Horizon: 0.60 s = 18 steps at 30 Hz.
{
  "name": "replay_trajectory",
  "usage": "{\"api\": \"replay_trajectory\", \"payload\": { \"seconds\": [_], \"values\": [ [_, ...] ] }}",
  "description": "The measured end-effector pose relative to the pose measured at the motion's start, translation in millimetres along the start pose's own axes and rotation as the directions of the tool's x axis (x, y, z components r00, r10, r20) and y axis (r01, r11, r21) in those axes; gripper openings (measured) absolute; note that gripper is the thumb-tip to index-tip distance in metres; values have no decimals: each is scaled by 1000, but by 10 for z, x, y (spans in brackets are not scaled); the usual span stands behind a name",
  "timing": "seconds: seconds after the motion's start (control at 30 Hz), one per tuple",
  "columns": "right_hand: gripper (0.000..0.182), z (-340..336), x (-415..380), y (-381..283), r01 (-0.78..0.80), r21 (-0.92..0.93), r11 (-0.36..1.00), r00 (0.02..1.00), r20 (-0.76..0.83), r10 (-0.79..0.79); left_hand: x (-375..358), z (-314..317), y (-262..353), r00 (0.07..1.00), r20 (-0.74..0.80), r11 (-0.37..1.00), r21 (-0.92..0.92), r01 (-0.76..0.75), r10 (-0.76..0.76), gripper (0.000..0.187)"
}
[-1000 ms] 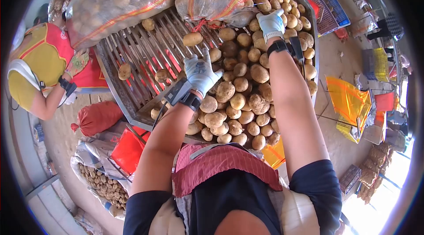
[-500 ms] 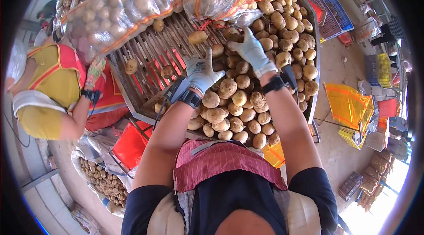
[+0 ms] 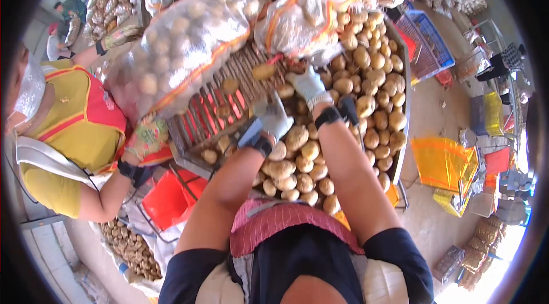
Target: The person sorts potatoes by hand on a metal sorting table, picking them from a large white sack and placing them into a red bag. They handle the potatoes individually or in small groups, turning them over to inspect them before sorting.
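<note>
Both my hands wear pale gloves and dark wrist straps, and they are over a slatted sorting table [image 3: 197, 123] heaped with potatoes [image 3: 297, 138]. My left hand [image 3: 273, 119] lies at the left side of the heap, fingers apart and a little blurred, with no potato seen in it. Just beyond and to its right, my right hand [image 3: 309, 87] reaches over the heap, thumb and fingers apart, palm down; what lies under it is hidden. A lone potato [image 3: 263, 71] rests on the slats ahead of my hands. Close by is a tied mesh sack [image 3: 303, 12] of potatoes.
On the left, a co-worker in a yellow top [image 3: 66, 101] has gloved hands at a large full sack [image 3: 177, 47] lying across the slats. A red bag [image 3: 171, 198] hangs below the table's left edge. Blue crates [image 3: 426, 41] and an orange bag [image 3: 443, 161] are to the right.
My right hand has moved left and slightly down, nearer my left hand, which has shifted a little right. The co-worker's large sack has been swung more upright.
</note>
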State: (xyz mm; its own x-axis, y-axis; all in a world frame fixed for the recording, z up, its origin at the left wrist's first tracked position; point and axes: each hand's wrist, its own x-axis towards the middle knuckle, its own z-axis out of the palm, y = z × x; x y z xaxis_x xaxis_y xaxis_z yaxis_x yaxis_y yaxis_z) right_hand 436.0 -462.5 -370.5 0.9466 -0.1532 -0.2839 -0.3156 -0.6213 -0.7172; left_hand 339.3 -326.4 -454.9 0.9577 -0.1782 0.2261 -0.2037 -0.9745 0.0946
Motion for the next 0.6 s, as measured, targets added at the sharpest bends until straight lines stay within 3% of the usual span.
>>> {"api": "replay_trajectory", "payload": {
  "seconds": [0.03,0.07,0.1,0.13,0.17,0.2,0.27,0.3,0.37,0.4,0.47,0.6],
  "values": [
    [85,-8,-12,21,55,84,995,998,-4,-55,-14,-105,44,997,-79,999,38,0,3,120],
    [80,77,70,109,58,72,996,998,-22,-56,-29,-142,71,998,48,998,44,33,-35,119],
    [73,82,58,172,136,352,926,987,34,-158,0,-92,72,928,348,981,-90,170,-129,117],
    [62,-27,-78,28,83,275,958,995,26,-94,46,-309,134,898,402,973,-61,221,-178,116],
    [58,259,235,351,89,248,965,995,20,-97,122,-350,115,820,535,950,-93,298,-205,116],
    [54,425,401,542,95,275,957,994,25,-105,161,-501,176,813,522,954,6,300,-259,116],
    [52,311,398,421,-13,215,977,985,170,-24,253,-721,182,777,574,949,3,314,-259,116],
    [52,196,323,325,-14,217,976,986,168,-23,271,-723,159,778,574,950,5,311,-258,116],
    [55,-30,155,110,-183,145,972,916,385,115,286,-724,105,741,613,912,-76,403,-276,117],
    [55,20,180,152,-182,150,972,917,383,113,283,-752,82,743,611,914,-73,398,-275,117],
    [61,170,222,283,-14,145,989,974,225,-19,254,-807,73,684,646,763,-237,601,-339,117],
    [64,256,164,307,28,217,976,987,151,-62,148,-541,67,765,511,687,-391,613,-392,115]
  ]
}}
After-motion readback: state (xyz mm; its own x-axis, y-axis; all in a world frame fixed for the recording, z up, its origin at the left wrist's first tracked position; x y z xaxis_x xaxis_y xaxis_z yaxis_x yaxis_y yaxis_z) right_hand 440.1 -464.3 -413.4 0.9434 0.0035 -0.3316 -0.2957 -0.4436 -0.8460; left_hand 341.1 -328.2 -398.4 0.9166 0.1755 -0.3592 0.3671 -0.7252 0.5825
